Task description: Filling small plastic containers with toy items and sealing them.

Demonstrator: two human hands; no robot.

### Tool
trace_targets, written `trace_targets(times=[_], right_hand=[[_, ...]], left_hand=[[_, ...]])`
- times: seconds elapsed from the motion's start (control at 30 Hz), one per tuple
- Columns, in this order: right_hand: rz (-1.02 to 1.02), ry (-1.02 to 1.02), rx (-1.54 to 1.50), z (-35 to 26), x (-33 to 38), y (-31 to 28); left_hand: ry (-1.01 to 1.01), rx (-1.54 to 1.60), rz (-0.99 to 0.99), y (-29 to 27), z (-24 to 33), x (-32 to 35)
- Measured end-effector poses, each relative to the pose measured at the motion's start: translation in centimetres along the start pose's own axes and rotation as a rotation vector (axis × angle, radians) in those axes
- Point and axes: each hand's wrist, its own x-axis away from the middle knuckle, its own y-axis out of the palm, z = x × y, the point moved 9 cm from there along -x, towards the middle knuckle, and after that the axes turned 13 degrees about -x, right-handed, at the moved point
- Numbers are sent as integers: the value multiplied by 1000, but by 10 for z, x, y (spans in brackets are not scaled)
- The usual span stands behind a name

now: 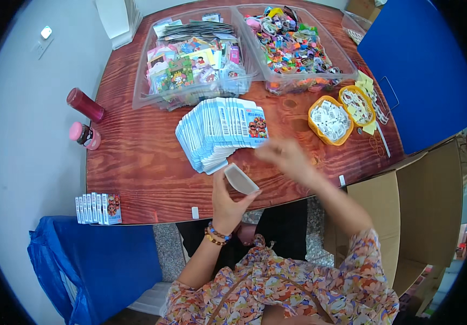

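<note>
Little box [240, 179]: left hand [225, 203] holds it, open end up.
Right hand [285, 157]: blurry, grip unclear.
Done: some finished boxes [99, 209], far left of little box.
Left: big flat stack [220, 132], just behind it.

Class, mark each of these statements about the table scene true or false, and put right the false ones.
1. The left hand holds a small open box. True.
2. The fanned stack of flat cartons lies on the floor. False: it lies on the wooden table.
3. Two clear bins stand side by side at the table's far end. True.
4. The two small yellow baskets stand left of the cartons. False: they stand to the right.
5. The right hand grips the red bottle. False: the bottle lies far off at the table's left edge; the blurred hand is near the cartons.
</note>
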Motion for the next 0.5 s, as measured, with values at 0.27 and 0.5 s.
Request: trace_targets(times=[0.27, 0.5], right_hand=[[-185, -221, 1030, -81, -231, -27], [-400, -210, 1184, -48, -271, -5]], left_hand=[[156, -196, 45, -16, 16, -16], [-51, -17, -31, -23, -19, -14]])
